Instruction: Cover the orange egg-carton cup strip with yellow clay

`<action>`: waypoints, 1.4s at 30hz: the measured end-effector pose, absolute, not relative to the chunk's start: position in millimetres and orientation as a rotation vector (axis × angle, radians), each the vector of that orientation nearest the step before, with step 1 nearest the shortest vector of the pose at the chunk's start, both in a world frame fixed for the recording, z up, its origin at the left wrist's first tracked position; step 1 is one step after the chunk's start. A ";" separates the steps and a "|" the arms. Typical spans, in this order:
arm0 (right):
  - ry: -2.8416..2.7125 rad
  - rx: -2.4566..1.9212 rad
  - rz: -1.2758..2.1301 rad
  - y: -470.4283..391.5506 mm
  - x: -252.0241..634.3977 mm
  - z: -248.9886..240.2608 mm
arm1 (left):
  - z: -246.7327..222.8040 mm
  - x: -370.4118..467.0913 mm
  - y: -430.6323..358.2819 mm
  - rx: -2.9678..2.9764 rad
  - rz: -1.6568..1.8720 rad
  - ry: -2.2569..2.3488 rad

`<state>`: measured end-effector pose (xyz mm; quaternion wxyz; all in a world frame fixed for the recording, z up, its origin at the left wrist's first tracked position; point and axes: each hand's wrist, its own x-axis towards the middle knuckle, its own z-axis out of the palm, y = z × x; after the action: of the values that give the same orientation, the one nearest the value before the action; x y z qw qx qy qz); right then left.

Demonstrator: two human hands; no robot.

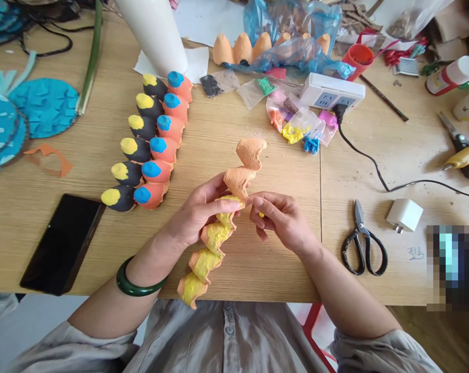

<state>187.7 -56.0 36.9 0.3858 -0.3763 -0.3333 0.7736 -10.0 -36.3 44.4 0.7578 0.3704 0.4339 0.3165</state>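
Note:
An orange egg-carton strip (pixel 239 182) runs diagonally over the table's front edge. Yellow clay (pixel 205 263) covers the insides of its lower cups, while the two top cups show bare orange. My left hand (pixel 209 207) is closed around the strip near its middle, thumb on the yellow part. Beside it, my right hand (pixel 275 215) has its thumb and index finger pinched at the strip's right edge, with a small yellow clay bit (pixel 261 214) between its fingers. To the left stand two joined rows of cups, black with yellow tips (pixel 127 173) and orange with blue tips (pixel 158 171).
A black phone (pixel 63 243) lies at left, black scissors (pixel 360 238) and a white charger (pixel 404 215) at right. Clay bags (pixel 296 127) sit near a power strip (pixel 331 93), whose cord crosses rightward. A white roll (pixel 156 36) and another orange carton (pixel 242 49) are behind.

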 end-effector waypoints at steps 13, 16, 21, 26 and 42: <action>-0.781 -0.952 2.074 -57.2 188.4 30.3 | 47.3 -6.2 -36.8 1.030 0.725 0.947; -0.776 -0.946 2.079 -56.6 188.0 27.7 | 46.3 -4.2 -37.7 1.025 0.738 0.996; -0.829 -0.982 2.064 -55.9 188.1 26.7 | 42.1 -3.6 -38.9 0.953 0.740 1.001; -0.931 -1.008 1.970 -55.7 188.1 33.2 | 41.7 -6.3 -40.6 0.902 0.707 0.900; -1.072 -1.051 1.922 -56.5 186.2 41.8 | 43.4 -6.8 -38.1 0.920 0.700 0.916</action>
<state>186.2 -56.5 41.8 0.3442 -0.4046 -0.4126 0.7400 -6.8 -38.1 43.4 0.7401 0.4193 0.4177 0.3193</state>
